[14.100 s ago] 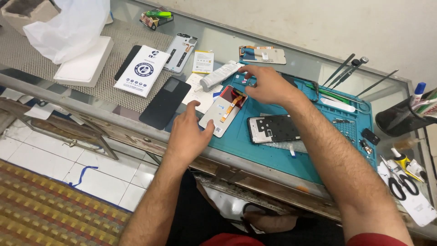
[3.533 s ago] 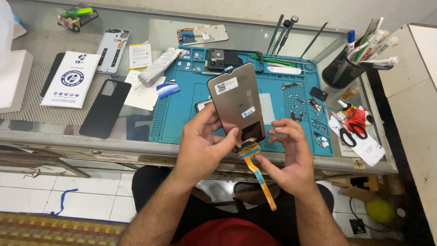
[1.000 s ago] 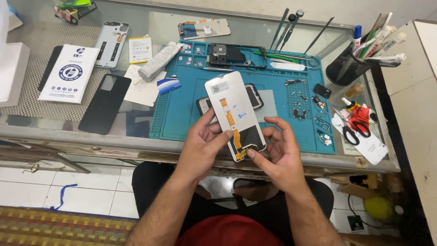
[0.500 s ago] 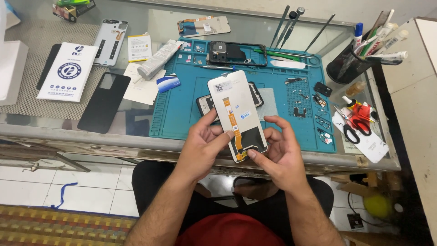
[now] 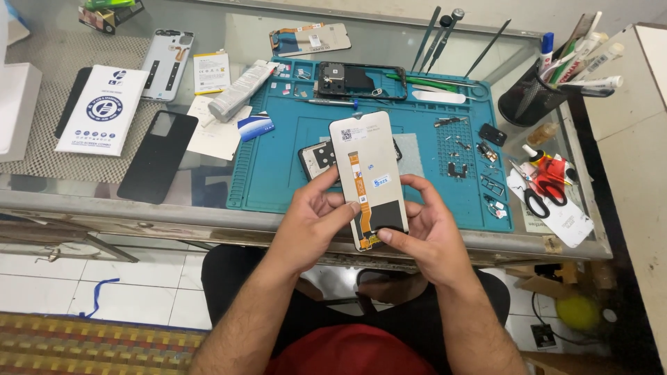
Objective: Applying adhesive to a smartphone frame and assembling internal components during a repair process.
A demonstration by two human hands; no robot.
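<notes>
Two hands pinch the screen point(image 5: 367, 177) above the surface's point(image 5: 208, 222) near edge: left hand point(image 5: 313, 219) grips its side; right hand point(image 5: 420, 232) thumb presses the flex point(image 5: 360, 198); keep pressure light, avoid creasing.

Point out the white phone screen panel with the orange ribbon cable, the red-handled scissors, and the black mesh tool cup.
White phone screen panel with orange ribbon cable point(image 5: 372, 149): head view, on its bare white back.
Red-handled scissors point(image 5: 549, 173): head view, on the red handles.
Black mesh tool cup point(image 5: 531, 101): head view, on its mesh wall.
</notes>
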